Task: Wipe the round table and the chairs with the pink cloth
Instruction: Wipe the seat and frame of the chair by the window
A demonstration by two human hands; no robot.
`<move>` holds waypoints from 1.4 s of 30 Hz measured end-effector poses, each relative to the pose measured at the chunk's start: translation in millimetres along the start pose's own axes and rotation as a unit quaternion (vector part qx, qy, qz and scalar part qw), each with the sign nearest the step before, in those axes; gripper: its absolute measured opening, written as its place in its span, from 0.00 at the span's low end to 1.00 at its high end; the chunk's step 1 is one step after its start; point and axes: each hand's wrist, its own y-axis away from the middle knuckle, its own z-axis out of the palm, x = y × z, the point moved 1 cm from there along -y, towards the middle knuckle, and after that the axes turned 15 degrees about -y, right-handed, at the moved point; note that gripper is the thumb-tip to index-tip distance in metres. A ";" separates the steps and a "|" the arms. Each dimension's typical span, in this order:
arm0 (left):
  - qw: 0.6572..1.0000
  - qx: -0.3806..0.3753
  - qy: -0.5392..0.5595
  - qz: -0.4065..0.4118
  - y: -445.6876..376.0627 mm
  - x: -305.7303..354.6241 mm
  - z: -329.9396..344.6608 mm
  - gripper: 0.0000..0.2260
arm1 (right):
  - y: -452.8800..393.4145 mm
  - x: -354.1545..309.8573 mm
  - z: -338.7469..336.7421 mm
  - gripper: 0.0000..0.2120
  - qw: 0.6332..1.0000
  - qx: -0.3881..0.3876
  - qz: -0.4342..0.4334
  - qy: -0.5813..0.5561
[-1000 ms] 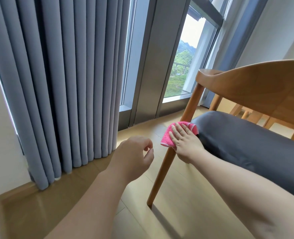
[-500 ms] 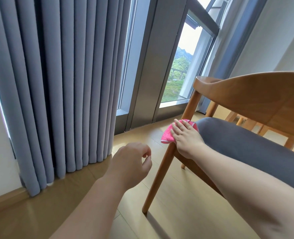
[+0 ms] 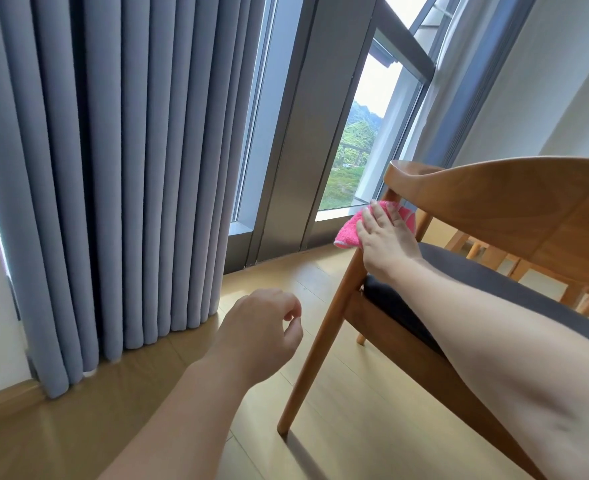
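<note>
no legible text or labels

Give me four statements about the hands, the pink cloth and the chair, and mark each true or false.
1. The right hand presses the pink cloth against the chair's front leg. True.
2. The left hand grips the chair's backrest. False: it hangs free above the floor, fingers loosely curled, touching nothing.
3. The chair's seat cushion is dark grey. True.
4. The grey curtain covers the whole window. False: glass shows to its right, with green hills outside.
</note>
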 end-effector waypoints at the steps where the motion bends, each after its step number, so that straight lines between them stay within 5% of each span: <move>1: 1.000 -0.001 0.000 0.000 -0.1 0.0 -0.2 0.05 | -0.2 -1.4 1.7 0.27 1.000 0.002 -0.001 -0.003; 16: 1.000 -0.012 -0.008 -0.008 -0.7 -5.2 -0.6 0.05 | 46.3 -62.2 82.6 0.32 0.980 -0.128 -0.150 0.010; 42: 0.994 -0.075 -0.037 0.065 2.3 19.9 3.7 0.04 | 125.5 -35.4 86.2 0.34 0.976 -0.122 -0.176 0.041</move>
